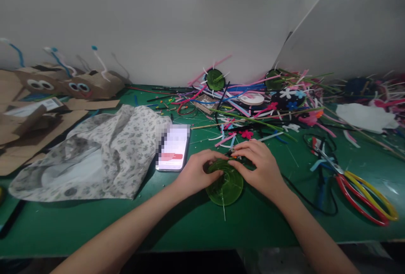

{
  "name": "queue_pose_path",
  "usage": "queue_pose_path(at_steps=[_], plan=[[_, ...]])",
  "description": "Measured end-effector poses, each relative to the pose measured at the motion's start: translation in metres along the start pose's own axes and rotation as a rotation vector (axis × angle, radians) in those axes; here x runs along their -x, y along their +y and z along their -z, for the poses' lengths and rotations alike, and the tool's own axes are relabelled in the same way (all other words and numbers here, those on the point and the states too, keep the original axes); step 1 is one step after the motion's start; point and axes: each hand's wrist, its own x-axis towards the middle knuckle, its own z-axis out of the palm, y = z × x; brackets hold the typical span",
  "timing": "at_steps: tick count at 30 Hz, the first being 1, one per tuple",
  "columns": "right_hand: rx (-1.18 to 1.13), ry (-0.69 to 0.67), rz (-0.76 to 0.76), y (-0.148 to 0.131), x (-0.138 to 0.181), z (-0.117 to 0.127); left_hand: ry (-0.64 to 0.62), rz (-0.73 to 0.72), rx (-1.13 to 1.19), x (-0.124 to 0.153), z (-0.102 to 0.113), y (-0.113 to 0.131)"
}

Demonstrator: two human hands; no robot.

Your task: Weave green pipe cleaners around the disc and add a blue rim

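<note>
A translucent green disc (229,192) is under both hands near the table's front, with a thin clear strand sticking out of its near edge. My left hand (198,172) grips the disc's left side, thumb on top and fingers curled over the far rim. On the far right rim, my right hand (262,167) has its thumb and fingers drawn together in a pinch. Something small and dark with an orange bit shows at those fingertips; I cannot make out what it is. A black cord (306,204) runs along the table to the right of my right hand.
A lit phone (173,147) and a patterned cloth (126,151) lie to the left. Cardboard figures with googly eyes (85,86) stand further back. Red-and-yellow-handled scissors (357,189) lie right. Behind are tangled pipe cleaners (234,109), another green disc (215,80) and white paper (367,118).
</note>
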Motion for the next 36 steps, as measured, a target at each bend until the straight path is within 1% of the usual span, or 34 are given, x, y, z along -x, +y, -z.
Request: queue_pose_path(at_steps=[5,10,13,17,19,21,24,31,34,36], plan=[[0.021,-0.096,0.017,-0.002,-0.004,-0.003,-0.006,-0.011,-0.018,0.000,0.000,-0.002],[0.031,-0.151,0.014,0.001,-0.005,-0.003,-0.012,-0.007,-0.009,0.000,0.000,-0.003],[0.028,-0.128,-0.021,0.004,-0.003,-0.003,-0.011,0.000,-0.001,0.000,0.000,-0.002],[-0.008,-0.028,-0.113,0.008,0.000,-0.003,-0.017,0.010,-0.012,0.000,0.000,-0.001],[-0.027,0.005,-0.132,0.008,0.000,-0.002,-0.019,0.009,-0.017,0.000,0.001,-0.001],[-0.020,-0.019,-0.104,0.007,0.000,-0.001,-0.017,0.007,-0.021,0.000,0.001,-0.001],[0.042,-0.103,-0.020,0.002,-0.002,0.001,-0.013,0.006,-0.035,0.000,0.001,-0.002],[0.314,-0.199,0.163,-0.014,-0.002,0.003,-0.011,0.002,-0.058,0.000,0.001,-0.001],[0.385,-0.206,0.188,-0.017,-0.002,0.002,-0.009,-0.001,-0.045,0.000,0.001,0.000],[0.391,-0.185,0.157,-0.017,-0.002,0.002,-0.013,-0.007,-0.039,0.000,0.002,0.000]])
